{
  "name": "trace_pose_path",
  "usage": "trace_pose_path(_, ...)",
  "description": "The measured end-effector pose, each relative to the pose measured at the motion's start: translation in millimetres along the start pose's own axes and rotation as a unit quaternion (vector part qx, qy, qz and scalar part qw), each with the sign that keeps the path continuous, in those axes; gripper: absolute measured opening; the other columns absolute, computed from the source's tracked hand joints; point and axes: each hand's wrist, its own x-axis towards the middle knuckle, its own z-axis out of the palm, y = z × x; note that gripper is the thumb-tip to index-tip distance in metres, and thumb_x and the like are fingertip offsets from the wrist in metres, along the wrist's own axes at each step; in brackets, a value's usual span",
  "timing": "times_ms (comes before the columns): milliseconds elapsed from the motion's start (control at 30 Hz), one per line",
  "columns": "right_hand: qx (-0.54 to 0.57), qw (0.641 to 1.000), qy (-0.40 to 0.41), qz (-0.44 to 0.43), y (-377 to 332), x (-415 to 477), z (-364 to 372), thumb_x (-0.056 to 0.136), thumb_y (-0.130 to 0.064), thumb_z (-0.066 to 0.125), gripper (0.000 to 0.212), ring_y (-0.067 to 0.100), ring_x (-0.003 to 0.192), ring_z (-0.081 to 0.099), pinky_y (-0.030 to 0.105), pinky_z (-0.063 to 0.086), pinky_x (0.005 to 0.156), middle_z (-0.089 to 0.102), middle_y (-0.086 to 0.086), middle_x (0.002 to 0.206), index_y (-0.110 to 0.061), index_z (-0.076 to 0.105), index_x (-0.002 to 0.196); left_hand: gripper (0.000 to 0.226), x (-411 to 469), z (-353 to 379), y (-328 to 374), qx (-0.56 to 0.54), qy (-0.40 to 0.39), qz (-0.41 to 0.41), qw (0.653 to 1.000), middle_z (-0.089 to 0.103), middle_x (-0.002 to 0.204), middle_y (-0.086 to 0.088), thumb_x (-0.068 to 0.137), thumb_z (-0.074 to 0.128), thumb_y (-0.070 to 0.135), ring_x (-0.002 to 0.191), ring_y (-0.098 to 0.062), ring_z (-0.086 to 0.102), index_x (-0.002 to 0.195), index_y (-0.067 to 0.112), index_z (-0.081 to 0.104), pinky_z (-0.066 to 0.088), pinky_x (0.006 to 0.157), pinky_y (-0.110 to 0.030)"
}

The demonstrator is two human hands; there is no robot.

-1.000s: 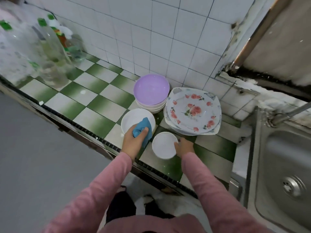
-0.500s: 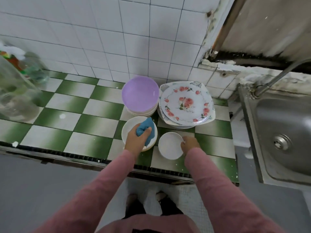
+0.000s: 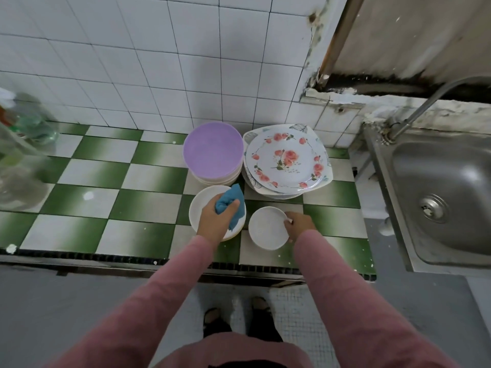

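Note:
My left hand [image 3: 214, 218] grips a blue cloth [image 3: 230, 204] over a white bowl [image 3: 199, 205] on the green-and-white checked counter [image 3: 111, 197]. My right hand [image 3: 299, 225] holds the right rim of a smaller white bowl [image 3: 265, 228] that stands near the counter's front edge. Both arms wear pink sleeves.
Behind the bowls stand a stack of bowls with a purple one on top [image 3: 213, 152] and a stack of flowered plates [image 3: 287, 159]. A steel sink [image 3: 446, 197] with a tap [image 3: 425, 104] lies right. Clear bottles [image 3: 18, 155] stand at the far left. White tiled wall behind.
The camera view has swung right and centred on the dishes. Both hands keep their hold on the cloth and the small bowl in about the same spot.

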Motion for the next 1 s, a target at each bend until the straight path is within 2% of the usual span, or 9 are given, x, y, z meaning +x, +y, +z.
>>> trace_pose_path(100,0.005,1.000,-0.008,0.000,4.1,-1.0,-1.4,0.102,-0.013,0.046,0.035,0.032,0.080,0.067,0.034,0.055,0.070,0.064,0.016,0.121,-0.018,0.062,0.132,0.032,-0.7,1.2,0.0,0.004,0.003,-0.002,1.000,0.061,0.113,-0.006,0.094,0.063,0.026,0.106,-0.023,0.058,0.124,0.017,0.057,0.052,0.096,-0.042)
trace_pose_path(267,0.014,1.000,-0.009,-0.004,4.7,-2.9,-3.7,0.103,-0.015,0.045,0.035,0.032,0.083,0.070,0.025,0.047,0.057,0.064,0.015,0.121,-0.019,0.060,0.135,0.036,-1.8,3.9,-0.2,0.015,0.010,-0.003,1.000,0.061,0.115,-0.007,0.094,0.063,0.028,0.111,-0.028,0.058,0.127,0.016,0.056,0.050,0.099,-0.046)
trace_pose_path(333,0.025,1.000,-0.005,-0.008,4.1,-3.5,-4.9,0.103,-0.015,0.046,0.035,0.031,0.083,0.070,0.026,0.050,0.062,0.065,0.015,0.118,-0.019,0.060,0.135,0.036,-2.6,6.2,0.4,0.015,0.013,-0.001,1.000,0.061,0.116,-0.008,0.094,0.064,0.028,0.112,-0.029,0.058,0.127,0.015,0.057,0.050,0.100,-0.049)
trace_pose_path(433,0.048,0.999,0.011,-0.014,3.9,-5.0,-7.5,0.102,-0.015,0.046,0.036,0.033,0.086,0.070,0.035,0.057,0.076,0.066,0.016,0.116,-0.020,0.060,0.134,0.035,-3.9,10.0,2.0,0.012,0.015,0.003,1.000,0.063,0.115,-0.009,0.093,0.065,0.027,0.111,-0.029,0.060,0.125,0.015,0.058,0.050,0.099,-0.049)
trace_pose_path(567,0.083,0.995,0.047,-0.005,4.1,-9.6,-12.2,0.102,-0.014,0.046,0.036,0.032,0.090,0.069,0.032,0.057,0.073,0.067,0.015,0.116,-0.020,0.060,0.134,0.037,-4.8,14.7,3.5,0.014,0.016,0.008,1.000,0.063,0.117,-0.010,0.093,0.065,0.029,0.111,-0.028,0.060,0.126,0.014,0.058,0.051,0.099,-0.047)
trace_pose_path(633,0.081,0.994,0.069,-0.005,4.5,-12.1,-14.4,0.101,-0.015,0.046,0.032,0.033,0.090,0.069,0.036,0.057,0.080,0.068,0.015,0.112,-0.018,0.062,0.128,0.039,-5.4,16.9,3.8,0.022,0.018,0.008,1.000,0.063,0.118,-0.009,0.093,0.065,0.030,0.111,-0.027,0.060,0.128,0.014,0.057,0.052,0.098,-0.045)
trace_pose_path(700,0.084,0.992,0.091,-0.005,4.8,-15.8,-15.5,0.100,-0.013,0.045,0.029,0.034,0.087,0.068,0.036,0.056,0.078,0.068,0.015,0.107,-0.016,0.063,0.122,0.040,-5.9,19.2,4.3,0.027,0.018,0.013,0.999,0.062,0.117,-0.008,0.093,0.064,0.031,0.111,-0.026,0.060,0.128,0.013,0.057,0.052,0.098,-0.043)
trace_pose_path(800,0.102,0.988,0.119,0.008,6.4,-20.9,-15.8,0.098,-0.010,0.045,0.023,0.035,0.085,0.067,0.045,0.059,0.079,0.066,0.015,0.105,-0.014,0.061,0.114,0.039,-7.8,22.7,5.6,0.027,0.018,0.016,0.999,0.062,0.116,-0.006,0.094,0.063,0.031,0.109,-0.024,0.059,0.129,0.015,0.056,0.052,0.097,-0.041)
trace_pose_path(1000,0.135,0.979,0.148,0.040,7.6,-29.3,-14.1,0.096,-0.007,0.046,0.029,0.038,0.096,0.063,0.054,0.059,0.081,0.060,0.013,0.109,-0.013,0.056,0.122,0.038,-10.5,26.2,8.1,0.018,0.015,0.017,1.000,0.061,0.117,-0.002,0.094,0.063,0.031,0.109,-0.021,0.058,0.130,0.018,0.055,0.052,0.096,-0.038)
